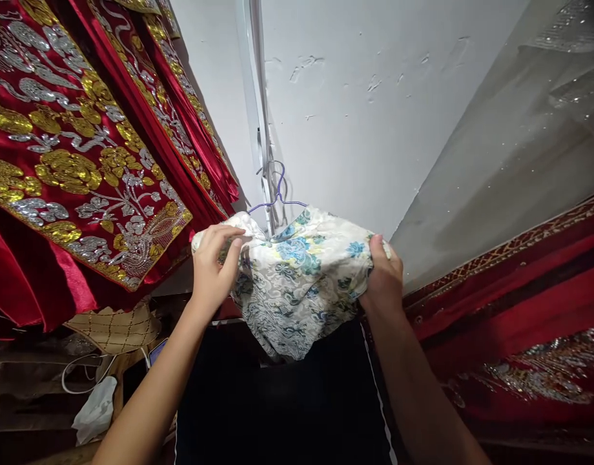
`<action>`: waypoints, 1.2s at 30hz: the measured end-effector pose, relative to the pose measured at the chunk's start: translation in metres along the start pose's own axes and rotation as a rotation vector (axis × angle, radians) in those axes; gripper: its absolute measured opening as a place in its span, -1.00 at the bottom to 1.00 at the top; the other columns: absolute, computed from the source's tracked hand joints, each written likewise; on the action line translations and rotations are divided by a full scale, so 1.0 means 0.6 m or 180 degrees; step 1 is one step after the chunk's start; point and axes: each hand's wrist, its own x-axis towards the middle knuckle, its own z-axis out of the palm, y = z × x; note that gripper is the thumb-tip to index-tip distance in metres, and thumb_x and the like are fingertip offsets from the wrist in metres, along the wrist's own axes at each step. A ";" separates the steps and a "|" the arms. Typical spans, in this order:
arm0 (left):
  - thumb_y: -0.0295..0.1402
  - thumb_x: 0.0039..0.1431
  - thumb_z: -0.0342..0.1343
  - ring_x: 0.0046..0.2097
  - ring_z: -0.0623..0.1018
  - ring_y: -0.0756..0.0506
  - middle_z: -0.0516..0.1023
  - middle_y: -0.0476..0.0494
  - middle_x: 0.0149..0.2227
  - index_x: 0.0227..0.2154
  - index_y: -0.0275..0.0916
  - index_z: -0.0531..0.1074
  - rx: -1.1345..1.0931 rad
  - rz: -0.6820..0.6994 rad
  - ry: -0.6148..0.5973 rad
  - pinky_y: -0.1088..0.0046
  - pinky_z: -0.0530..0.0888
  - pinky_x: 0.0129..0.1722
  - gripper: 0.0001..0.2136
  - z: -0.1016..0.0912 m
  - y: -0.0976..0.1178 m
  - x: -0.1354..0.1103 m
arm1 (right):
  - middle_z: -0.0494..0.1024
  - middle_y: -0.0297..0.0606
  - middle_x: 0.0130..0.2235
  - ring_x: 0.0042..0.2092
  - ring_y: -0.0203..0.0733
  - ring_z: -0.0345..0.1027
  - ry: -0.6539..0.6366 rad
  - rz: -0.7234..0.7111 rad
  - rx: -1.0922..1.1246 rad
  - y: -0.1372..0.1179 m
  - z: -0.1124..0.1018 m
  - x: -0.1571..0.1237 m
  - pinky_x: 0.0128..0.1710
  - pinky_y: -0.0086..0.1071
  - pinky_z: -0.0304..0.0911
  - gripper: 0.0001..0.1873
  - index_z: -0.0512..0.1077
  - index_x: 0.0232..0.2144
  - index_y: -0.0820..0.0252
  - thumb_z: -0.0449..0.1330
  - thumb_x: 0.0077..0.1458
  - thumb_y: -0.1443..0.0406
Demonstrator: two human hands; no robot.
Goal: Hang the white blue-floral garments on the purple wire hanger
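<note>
A white floral top [301, 265] with blue flowers and green leaves hangs on a purple hanger [279, 194]. The hanger's hook catches at a narrow white metal upright [263, 129] on the wall. At the garment's left shoulder, my left hand [214, 258] has its fingers curled over the cloth beside the neckline, thumb close to the index finger. My right hand [387, 274] grips the opposite shoulder edge, thumb on top and the other fingers mostly hidden. Between the two hands the cloth is spread wide, and its lower part tapers downward.
Red garments [74, 161] with gold and silver sequin embroidery hang on the left. Sheer glittery fabric [510, 142] and red embroidered cloth [520, 349] are on the right. A white cable [67, 381] and a crumpled white packet [96, 407] lie low at left.
</note>
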 end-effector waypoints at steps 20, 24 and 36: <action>-0.13 0.28 0.10 -0.14 0.58 -0.13 0.59 -0.27 -0.07 0.01 -0.27 0.46 -0.3298 -0.2689 -0.1087 0.37 0.49 -0.17 -0.63 -0.002 0.043 -0.034 | 0.41 -0.31 -0.45 -0.43 -0.22 0.27 -0.3232 -0.1003 -0.0715 -0.040 -0.071 -0.148 -0.42 -0.37 0.21 -0.66 0.50 -0.37 0.17 0.32 0.04 0.01; -0.28 0.18 0.19 -0.51 0.48 -0.02 0.42 0.02 -0.54 -0.12 -0.22 0.41 -0.3599 -0.3184 -0.1530 0.45 0.46 -0.44 -0.77 -0.034 0.043 -0.057 | 0.52 -0.18 -0.22 -0.30 -0.08 0.37 -0.4693 0.0094 -0.0863 -0.056 -0.059 -0.143 -0.24 -0.22 0.33 -0.33 0.53 -0.12 0.09 0.15 0.02 -0.28; -0.05 0.29 0.04 -0.37 0.43 -0.04 0.46 -0.04 -0.41 -0.35 -0.15 0.48 -0.0367 -0.1877 -0.3054 0.53 0.40 -0.37 -0.71 -0.180 0.041 -0.061 | 0.04 -0.15 0.39 0.37 0.12 -0.03 -0.2989 -0.0927 -0.2315 0.067 -0.021 -0.067 0.26 0.00 0.09 -0.41 0.19 0.30 -0.11 0.13 0.25 0.07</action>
